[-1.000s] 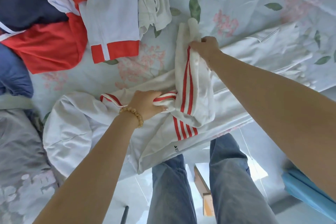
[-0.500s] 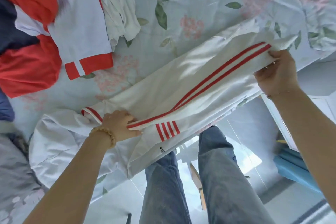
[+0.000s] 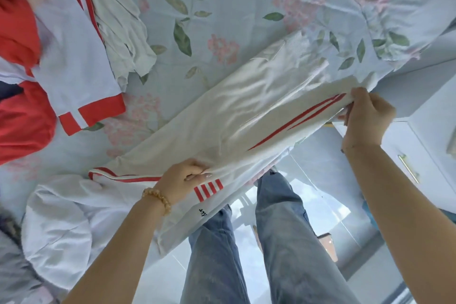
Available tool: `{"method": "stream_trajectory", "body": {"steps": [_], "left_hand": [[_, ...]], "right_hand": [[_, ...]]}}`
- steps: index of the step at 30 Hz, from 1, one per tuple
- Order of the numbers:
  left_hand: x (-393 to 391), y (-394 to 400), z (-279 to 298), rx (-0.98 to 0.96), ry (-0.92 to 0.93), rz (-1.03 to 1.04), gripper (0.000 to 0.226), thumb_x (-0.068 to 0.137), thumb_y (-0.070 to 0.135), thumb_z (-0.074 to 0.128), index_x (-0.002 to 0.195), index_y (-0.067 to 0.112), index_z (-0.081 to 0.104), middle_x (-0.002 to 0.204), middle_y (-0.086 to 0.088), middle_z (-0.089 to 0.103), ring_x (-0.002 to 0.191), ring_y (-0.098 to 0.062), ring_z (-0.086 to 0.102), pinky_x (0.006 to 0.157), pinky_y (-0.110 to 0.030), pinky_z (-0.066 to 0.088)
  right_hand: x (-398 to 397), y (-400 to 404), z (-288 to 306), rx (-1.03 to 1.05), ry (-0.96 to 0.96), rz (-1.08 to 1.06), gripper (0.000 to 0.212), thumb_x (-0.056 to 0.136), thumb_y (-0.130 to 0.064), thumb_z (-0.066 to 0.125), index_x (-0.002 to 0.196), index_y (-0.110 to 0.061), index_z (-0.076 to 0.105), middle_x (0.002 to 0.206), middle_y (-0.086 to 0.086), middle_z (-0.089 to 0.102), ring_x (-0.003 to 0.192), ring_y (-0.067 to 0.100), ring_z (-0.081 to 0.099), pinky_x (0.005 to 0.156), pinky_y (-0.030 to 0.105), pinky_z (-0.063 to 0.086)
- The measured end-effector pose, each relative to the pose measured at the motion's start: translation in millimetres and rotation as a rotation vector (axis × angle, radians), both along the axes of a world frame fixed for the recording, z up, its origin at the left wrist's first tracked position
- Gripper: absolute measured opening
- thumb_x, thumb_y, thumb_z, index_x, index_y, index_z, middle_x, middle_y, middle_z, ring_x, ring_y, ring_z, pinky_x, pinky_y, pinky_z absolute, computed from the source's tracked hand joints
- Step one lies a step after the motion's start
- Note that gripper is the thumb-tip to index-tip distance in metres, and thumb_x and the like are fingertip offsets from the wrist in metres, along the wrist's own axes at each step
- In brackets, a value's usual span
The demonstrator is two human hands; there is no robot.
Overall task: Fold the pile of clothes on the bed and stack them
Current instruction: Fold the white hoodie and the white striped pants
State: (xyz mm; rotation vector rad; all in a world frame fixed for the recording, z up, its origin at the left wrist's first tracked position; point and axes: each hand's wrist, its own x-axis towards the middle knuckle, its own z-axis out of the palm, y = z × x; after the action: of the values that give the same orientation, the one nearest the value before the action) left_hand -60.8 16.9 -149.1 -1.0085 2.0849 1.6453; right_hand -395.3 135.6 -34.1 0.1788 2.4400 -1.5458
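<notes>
We hold white jacket point(image 3: 222, 116) stretched across bed point(image 3: 222, 20) edge, sleeve running 8 to 2 o'clock. Fabric looks light, soft, slippery; we judge cuff and shoulder seam best holds. Left hand point(image 3: 182, 180) fingers curled, pinching fabric near stripes. Right hand point(image 3: 365, 118) fingers closed on cuff end. Unfolded pile point(image 3: 61, 57) at 10 o'clock.

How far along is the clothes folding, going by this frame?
Early. Done: no folded stack is in view. In hand: the white garment with red stripes is stretched along the bed edge, left hand pinching one end, right hand gripping the other. Left: the red and white clothes and the cream garment lie unfolded at the upper left.
</notes>
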Motion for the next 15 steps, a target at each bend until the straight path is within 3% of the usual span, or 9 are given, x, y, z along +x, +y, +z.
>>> {"method": "stream_trajectory", "body": {"steps": [2, 4, 7, 9, 12, 14, 15], "left_hand": [[11.1, -4.3, 10.8, 0.128, 0.003, 0.023, 0.026, 0.088, 0.043, 0.065, 0.085, 0.018, 0.073, 0.089, 0.017, 0.066, 0.079, -0.001, 0.062, 0.077, -0.018, 0.043], [16.3, -14.3, 17.3, 0.164, -0.026, 0.052, 0.043, 0.085, 0.052, 0.061, 0.069, 0.013, 0.061, 0.066, 0.012, 0.050, 0.062, -0.006, 0.047, 0.063, -0.022, 0.036], [5.4, -29.7, 8.9, 0.009, -0.084, 0.169, 0.041, 0.093, 0.043, 0.058, 0.063, 0.021, 0.042, 0.055, 0.012, 0.036, 0.052, -0.006, 0.038, 0.055, -0.025, 0.031], [-10.4, -34.0, -2.3, -0.131, -0.186, 0.173, 0.027, 0.094, 0.048, 0.053, 0.083, 0.023, 0.052, 0.068, 0.008, 0.051, 0.064, -0.014, 0.053, 0.061, -0.031, 0.041], [-32.4, -28.5, -17.8, -0.195, -0.360, 0.197, 0.047, 0.092, 0.050, 0.054, 0.130, 0.024, 0.044, 0.114, 0.001, 0.060, 0.101, -0.025, 0.060, 0.087, -0.041, 0.051], [-42.8, -20.5, -22.2, -0.411, -0.381, 0.253, 0.054, 0.091, 0.039, 0.061, 0.138, 0.019, 0.042, 0.127, -0.006, 0.055, 0.113, -0.029, 0.055, 0.094, -0.046, 0.047], [-48.6, -14.2, -21.8, -0.548, -0.376, 0.253, 0.055, 0.090, 0.032, 0.063, 0.139, 0.015, 0.042, 0.129, -0.010, 0.053, 0.117, -0.032, 0.051, 0.096, -0.048, 0.044]], "right_hand": [[-3.4, 1.3, 6.8, 0.010, 0.045, 0.060, 0.036, 0.077, -0.016, 0.056, 0.046, -0.008, 0.040, 0.036, -0.003, 0.036, 0.045, 0.021, 0.030, 0.049, 0.026, 0.036], [-13.8, -12.1, 2.5, 0.094, 0.058, 0.171, 0.041, 0.080, -0.026, 0.059, 0.043, -0.012, 0.048, 0.037, -0.003, 0.048, 0.047, 0.021, 0.044, 0.054, 0.025, 0.041], [-36.9, -53.7, -32.1, 0.268, 0.005, 0.384, 0.043, 0.091, -0.039, 0.056, 0.054, -0.019, 0.064, 0.060, 0.001, 0.067, 0.069, 0.022, 0.064, 0.073, 0.031, 0.051], [-48.1, -82.8, -62.8, 0.515, -0.041, 0.579, 0.049, 0.099, -0.043, 0.045, 0.078, -0.007, 0.070, 0.079, 0.009, 0.065, 0.093, 0.031, 0.064, 0.081, 0.034, 0.046], [-56.9, -98.4, -107.1, 0.742, -0.086, 0.776, 0.045, 0.099, -0.043, 0.045, 0.101, -0.004, 0.066, 0.096, 0.013, 0.056, 0.111, 0.033, 0.057, 0.088, 0.033, 0.043], [-63.0, -92.9, -123.2, 0.769, 0.031, 0.735, 0.036, 0.093, -0.038, 0.055, 0.116, -0.011, 0.061, 0.121, 0.011, 0.053, 0.124, 0.030, 0.046, 0.095, 0.035, 0.040], [-66.2, -88.1, -127.4, 0.787, 0.110, 0.712, 0.041, 0.091, -0.035, 0.058, 0.126, -0.014, 0.055, 0.134, 0.008, 0.047, 0.129, 0.028, 0.040, 0.098, 0.037, 0.038]]}}
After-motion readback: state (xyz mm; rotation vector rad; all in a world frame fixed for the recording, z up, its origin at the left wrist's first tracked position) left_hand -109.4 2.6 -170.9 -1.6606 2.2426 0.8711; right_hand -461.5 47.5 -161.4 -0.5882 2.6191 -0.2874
